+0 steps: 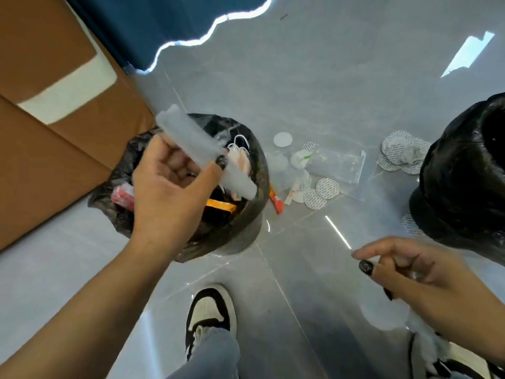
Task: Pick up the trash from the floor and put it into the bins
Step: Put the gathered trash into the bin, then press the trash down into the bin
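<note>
A translucent whitish plastic roll (203, 149), long and blurred, is pinched in the left hand (175, 187) between thumb and curled fingers, tilted with its lower end toward the right. It sits directly above the open mouth of the near bin lined with a black plastic bag (246, 214), not yet dropped in. Inside that bin: an orange flat wrapper (220, 205), a red crumpled packet (123, 197) at the left rim, and white looped items (240, 144) near the far rim — too blurred to identify.

The right hand (415, 272) hovers low at the right, fingers loosely curled with thumb and forefinger close together; whether it holds anything cannot be told, since the area is blurred. Dark polish shows on its nails.

More trash lies on the grey glossy tiled floor (328, 77) just beside the near bin, to the right: a clear plastic zip bag (338, 164), several round white seal liners with grey printed pattern (326, 184), a plain white disc (283, 139) and a red-orange wrapper (276, 202) touching the bin's side. A second pile of printed round liners (399, 154) lies against a second bin covered in a black bag (470, 173) at the right edge.

A black-and-white sneaker (210, 315) and grey trouser leg show at the bottom. Brown cardboard boxes (49, 91) stand at the left — a dark blue curtain (153, 26) hangs behind.
</note>
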### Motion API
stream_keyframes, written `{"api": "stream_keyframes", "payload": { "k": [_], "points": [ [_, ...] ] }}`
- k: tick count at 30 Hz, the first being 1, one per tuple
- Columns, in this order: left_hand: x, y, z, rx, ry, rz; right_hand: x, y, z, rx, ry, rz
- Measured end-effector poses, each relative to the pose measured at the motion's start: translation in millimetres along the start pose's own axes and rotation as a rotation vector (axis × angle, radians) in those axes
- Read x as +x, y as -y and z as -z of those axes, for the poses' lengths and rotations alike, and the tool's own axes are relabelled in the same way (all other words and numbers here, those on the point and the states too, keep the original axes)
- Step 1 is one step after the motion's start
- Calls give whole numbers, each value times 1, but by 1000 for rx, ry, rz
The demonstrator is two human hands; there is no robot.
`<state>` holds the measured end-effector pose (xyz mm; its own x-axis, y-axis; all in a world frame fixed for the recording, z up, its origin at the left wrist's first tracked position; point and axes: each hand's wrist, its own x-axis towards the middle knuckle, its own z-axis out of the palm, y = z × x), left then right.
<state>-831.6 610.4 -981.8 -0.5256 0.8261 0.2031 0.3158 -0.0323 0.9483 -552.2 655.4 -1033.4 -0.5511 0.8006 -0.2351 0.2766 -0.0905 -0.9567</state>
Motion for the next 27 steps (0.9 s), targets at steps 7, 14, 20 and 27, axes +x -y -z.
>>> {"api": "stream_keyframes", "payload": {
  "k": [7, 14, 20, 27],
  "points": [
    [37, 14, 60, 425, -347, -129, 2, 6, -6, -22, 22, -96],
    [47, 63, 73, 1105, -138, -20, -1, 5, -9, 25, 58, -161],
    [52, 87, 69, 1411, 150, -40, -5, -3, -8, -43, 68, -175],
    [45, 22, 67, 1191, -128, -95, -5, -11, -10, -64, 56, -183]
  ]
}}
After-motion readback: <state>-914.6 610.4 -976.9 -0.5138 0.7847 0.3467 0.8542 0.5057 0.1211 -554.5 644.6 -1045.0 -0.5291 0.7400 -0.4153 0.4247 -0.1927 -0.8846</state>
